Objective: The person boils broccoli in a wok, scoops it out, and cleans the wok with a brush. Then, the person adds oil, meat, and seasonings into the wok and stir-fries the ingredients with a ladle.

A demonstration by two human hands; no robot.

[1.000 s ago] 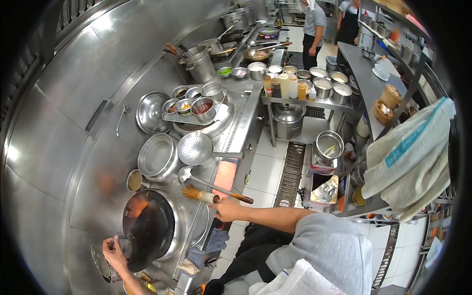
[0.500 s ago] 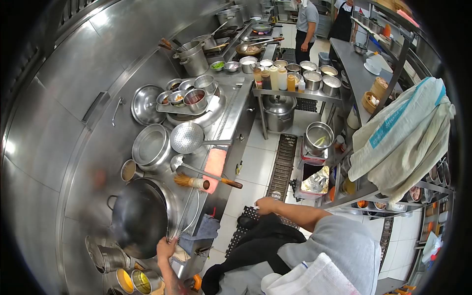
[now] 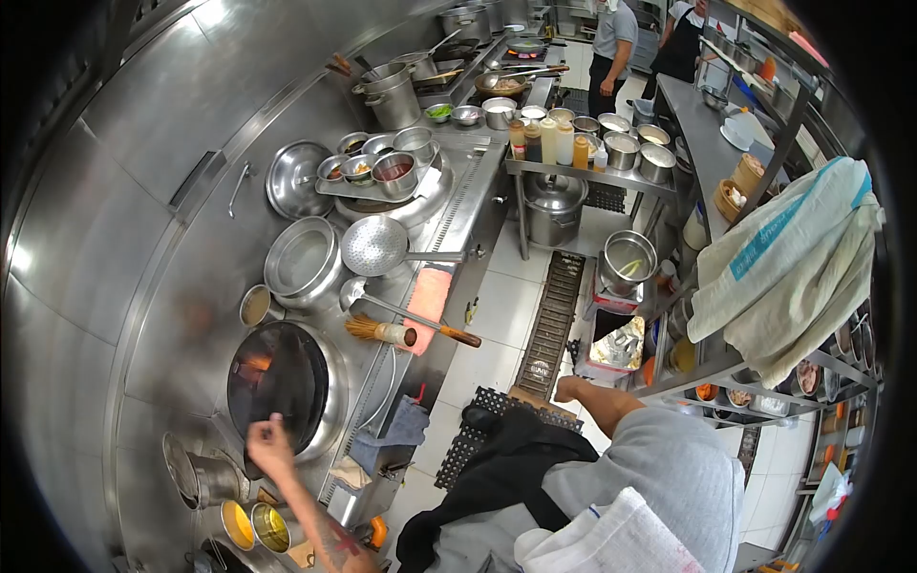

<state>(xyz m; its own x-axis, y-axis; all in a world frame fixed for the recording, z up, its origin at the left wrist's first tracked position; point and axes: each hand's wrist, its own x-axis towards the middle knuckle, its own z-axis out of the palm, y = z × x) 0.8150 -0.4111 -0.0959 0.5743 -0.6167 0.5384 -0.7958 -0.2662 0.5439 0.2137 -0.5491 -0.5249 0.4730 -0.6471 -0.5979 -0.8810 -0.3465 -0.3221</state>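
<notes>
The black wok (image 3: pixel 291 382) sits over the burner on the left, with an orange glow at its far left side. My left hand (image 3: pixel 270 444) is at the wok's near edge, fingers curled together; what they pinch cannot be made out. My right hand (image 3: pixel 570 387) hangs over the floor beside my body, away from the counter, its fingers mostly hidden. A bamboo brush (image 3: pixel 377 330) and a ladle (image 3: pixel 406 313) with a wooden handle lie right of the wok, by a pink cloth (image 3: pixel 428 294).
A perforated skimmer (image 3: pixel 374 245) and stacked steel bowls (image 3: pixel 298 260) stand beyond the wok. Pots with yellow liquid (image 3: pixel 270 527) are at the near left. Sauce bottles (image 3: pixel 548 141) line a shelf. Towels (image 3: pixel 788 277) hang at right. Two people (image 3: pixel 613 48) stand at the back.
My right hand has left the brush, which now lies on the counter. My left hand moved to the wok's right rim, then back left. The wok swung upright, then back over the burner with the glow showing again.
</notes>
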